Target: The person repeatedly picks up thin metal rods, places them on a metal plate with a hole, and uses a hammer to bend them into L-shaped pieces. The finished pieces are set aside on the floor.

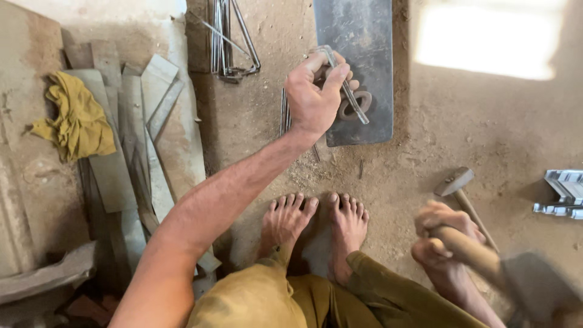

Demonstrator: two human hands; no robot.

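The left hand (314,91) is pinching a thin bent metal rod (347,88) closed between its fingers, holding it over a ring (355,104) lying on the flat steel plate (358,36); the right hand (440,234), blurred, is gripping a wooden hammer handle (467,249). A misjudged blow could be catching the fingers, or the rod could be twisting loose. Bare feet (316,222) are sitting just below the plate, a second hammer (456,185) is lying near, and rod bundles (228,42) are crowding the plate's left edge
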